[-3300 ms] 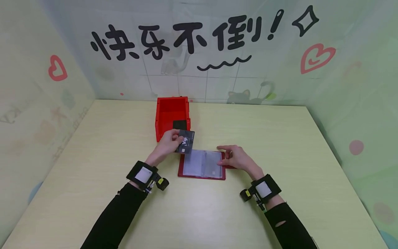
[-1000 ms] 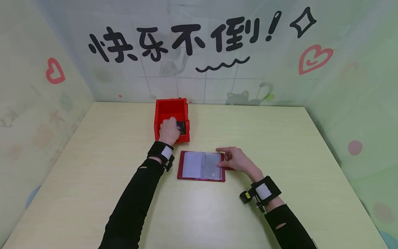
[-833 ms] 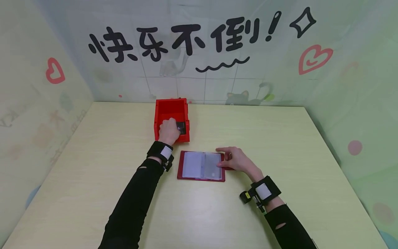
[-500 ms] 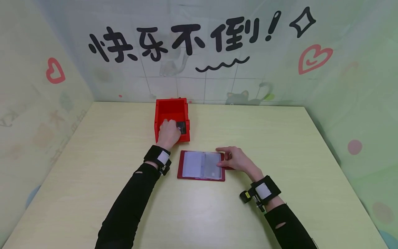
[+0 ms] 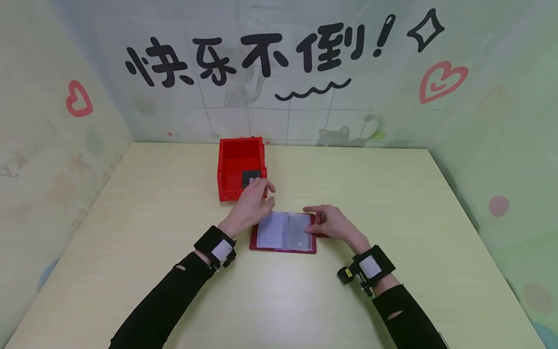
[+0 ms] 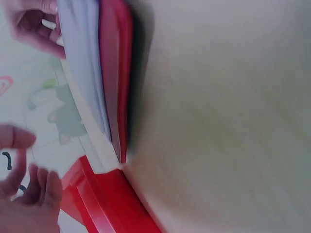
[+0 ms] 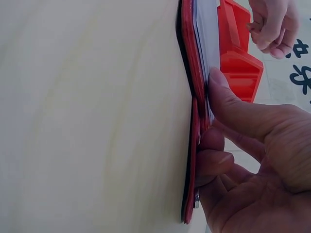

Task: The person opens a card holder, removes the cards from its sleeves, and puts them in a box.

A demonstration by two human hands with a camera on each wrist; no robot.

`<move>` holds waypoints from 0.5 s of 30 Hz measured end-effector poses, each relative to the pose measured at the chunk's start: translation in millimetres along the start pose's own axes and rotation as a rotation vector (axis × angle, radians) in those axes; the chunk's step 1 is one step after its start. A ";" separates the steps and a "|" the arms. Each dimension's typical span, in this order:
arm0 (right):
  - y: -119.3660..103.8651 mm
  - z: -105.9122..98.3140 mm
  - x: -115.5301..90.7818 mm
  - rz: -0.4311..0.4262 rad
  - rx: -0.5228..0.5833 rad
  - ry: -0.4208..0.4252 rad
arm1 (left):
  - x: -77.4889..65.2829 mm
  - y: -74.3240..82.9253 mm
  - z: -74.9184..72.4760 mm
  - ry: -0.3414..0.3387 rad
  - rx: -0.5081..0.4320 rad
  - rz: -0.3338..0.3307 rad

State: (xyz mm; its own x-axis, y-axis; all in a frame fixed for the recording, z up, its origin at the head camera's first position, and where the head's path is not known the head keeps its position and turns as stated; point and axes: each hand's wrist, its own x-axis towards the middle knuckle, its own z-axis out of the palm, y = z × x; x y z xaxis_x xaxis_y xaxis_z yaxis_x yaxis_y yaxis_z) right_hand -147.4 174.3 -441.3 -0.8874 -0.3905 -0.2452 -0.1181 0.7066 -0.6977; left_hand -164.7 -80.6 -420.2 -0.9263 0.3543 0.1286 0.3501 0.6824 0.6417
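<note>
A dark red card holder [image 5: 282, 249] lies spread on the table, with clear plastic sleeves [image 5: 271, 230] facing up. My right hand [image 5: 332, 222] pinches its right edge; in the right wrist view the thumb [image 7: 227, 94] lies on the sleeves and curled fingers sit by the red flap [image 7: 190, 170]. My left hand [image 5: 250, 206] hovers between the holder and a red bin [image 5: 233, 154], fingers loosely bent with nothing in them. Dark cards [image 5: 247, 177] lie in the bin's near right corner, partly hidden by that hand.
The pale wooden table [image 5: 370, 184] is bounded by printed fabric walls [image 5: 279, 116] at the back and both sides. The bin stands close behind the holder, near the back wall. Each wrist wears a strapped camera [image 5: 216, 246].
My left hand has carried a VIP card into the red bin, let it go, and come back empty toward the holder. My right hand has stayed at the holder's edge.
</note>
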 end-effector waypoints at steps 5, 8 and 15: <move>2.7 1.7 0.7 -0.017 -0.008 -0.001 | -12.2 0.1 12.9 -0.297 -0.012 0.072; 4.6 2.1 0.6 -0.030 -0.008 0.002 | -16.5 -2.0 19.6 -0.391 0.000 0.082; 2.8 1.2 -1.6 -0.052 -0.010 -0.004 | -16.6 -0.7 22.5 -0.447 0.078 0.080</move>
State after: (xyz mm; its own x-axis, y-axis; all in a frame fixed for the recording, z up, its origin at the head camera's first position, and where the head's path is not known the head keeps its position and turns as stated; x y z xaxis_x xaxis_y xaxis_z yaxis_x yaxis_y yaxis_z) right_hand -145.8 176.2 -443.7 -0.8783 -0.4290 -0.2111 -0.1685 0.6910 -0.7030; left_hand -146.4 -72.5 -439.9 -0.7507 0.6372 -0.1747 0.4433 0.6818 0.5820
